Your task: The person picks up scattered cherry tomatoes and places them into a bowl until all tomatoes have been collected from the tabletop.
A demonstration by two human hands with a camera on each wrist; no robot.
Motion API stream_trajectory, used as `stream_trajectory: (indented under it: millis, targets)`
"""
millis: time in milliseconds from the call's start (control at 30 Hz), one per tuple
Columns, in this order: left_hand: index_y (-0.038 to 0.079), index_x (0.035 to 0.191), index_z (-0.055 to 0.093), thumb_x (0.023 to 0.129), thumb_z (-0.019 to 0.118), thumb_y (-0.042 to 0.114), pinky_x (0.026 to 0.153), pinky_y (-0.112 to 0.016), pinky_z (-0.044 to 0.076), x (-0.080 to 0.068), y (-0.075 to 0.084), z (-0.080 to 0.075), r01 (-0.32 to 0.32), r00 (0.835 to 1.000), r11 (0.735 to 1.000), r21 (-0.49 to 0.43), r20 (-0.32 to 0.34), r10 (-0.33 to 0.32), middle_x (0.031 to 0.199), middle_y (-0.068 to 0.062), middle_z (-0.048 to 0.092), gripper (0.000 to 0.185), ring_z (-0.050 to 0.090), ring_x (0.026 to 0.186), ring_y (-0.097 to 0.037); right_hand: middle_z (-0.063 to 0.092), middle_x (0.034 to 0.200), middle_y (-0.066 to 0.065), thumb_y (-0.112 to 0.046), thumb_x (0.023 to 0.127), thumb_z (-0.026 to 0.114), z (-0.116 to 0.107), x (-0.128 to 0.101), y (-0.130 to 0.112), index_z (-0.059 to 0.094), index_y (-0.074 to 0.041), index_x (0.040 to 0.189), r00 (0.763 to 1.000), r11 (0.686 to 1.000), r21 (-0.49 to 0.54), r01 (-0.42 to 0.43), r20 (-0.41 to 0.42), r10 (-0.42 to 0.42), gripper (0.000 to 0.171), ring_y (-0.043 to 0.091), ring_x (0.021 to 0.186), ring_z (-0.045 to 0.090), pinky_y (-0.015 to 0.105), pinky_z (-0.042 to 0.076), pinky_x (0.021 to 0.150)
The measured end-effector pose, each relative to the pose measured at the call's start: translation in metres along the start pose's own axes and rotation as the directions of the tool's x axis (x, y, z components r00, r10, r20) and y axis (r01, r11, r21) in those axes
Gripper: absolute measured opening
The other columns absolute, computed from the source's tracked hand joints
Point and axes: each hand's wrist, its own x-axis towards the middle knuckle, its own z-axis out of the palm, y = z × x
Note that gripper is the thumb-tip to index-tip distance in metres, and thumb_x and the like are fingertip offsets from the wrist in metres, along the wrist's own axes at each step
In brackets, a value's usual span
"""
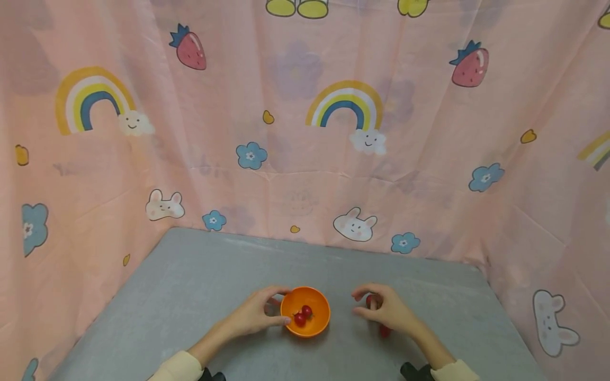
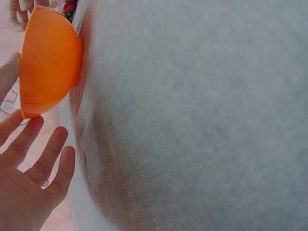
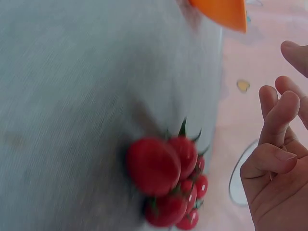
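Beside the left hand (image 1: pixel 254 316) sits the bowl (image 1: pixel 305 311), its grip loose with fingers touching the rim. Two tomatoes (image 1: pixel 303 315) lie inside. Under the right hand (image 1: pixel 385 309), its grip released, more tomatoes (image 3: pixel 168 180) wait on the bench (image 1: pixel 190 286). I think picking one comes next.

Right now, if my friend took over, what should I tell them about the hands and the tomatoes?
Left hand: fingers relaxed around the side of the orange bowl, steadying it.
Right hand: loosely curled over the tomato pile on the grey table; no tomato is clearly between its fingers.
Done: two cherry tomatoes lie in the bowl.
Left: several tomatoes remain on the table to the bowl's right, probably to go in too.
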Motion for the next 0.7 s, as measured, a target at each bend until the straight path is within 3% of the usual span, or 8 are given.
stream_trajectory:
  millis: [267, 700]
  targets:
    - [0.011, 0.14, 0.058, 0.091, 0.08, 0.031, 0.088, -0.036, 0.055, -0.001, 0.002, 0.0, -0.008, 1.0, 1.0, 0.004, -0.003, 0.008, 0.138, -0.002, 0.059, 0.057, 0.062, 0.109, -0.019, 0.067, 0.096, 0.012, -0.011, 0.091, 0.079, -0.024, -0.02, 0.013, 0.069, 0.0, 0.113, 0.998, 0.999, -0.016, -0.041, -0.052, 0.04, 0.026, 0.01, 0.051, 0.043, 0.024, 0.04, 0.044]
    - [0.01, 0.14, 0.057, 0.091, 0.08, 0.03, 0.087, -0.036, 0.055, -0.001, 0.003, 0.001, -0.016, 1.0, 1.0, 0.01, 0.002, 0.016, 0.138, -0.004, 0.058, 0.057, 0.063, 0.108, -0.019, 0.067, 0.097, 0.014, -0.005, 0.092, 0.076, -0.05, -0.052, 0.034, 0.068, 0.003, 0.112, 0.994, 0.997, -0.028, -0.069, -0.088, 0.066, 0.023, 0.005, 0.051, 0.043, 0.025, 0.042, 0.044]
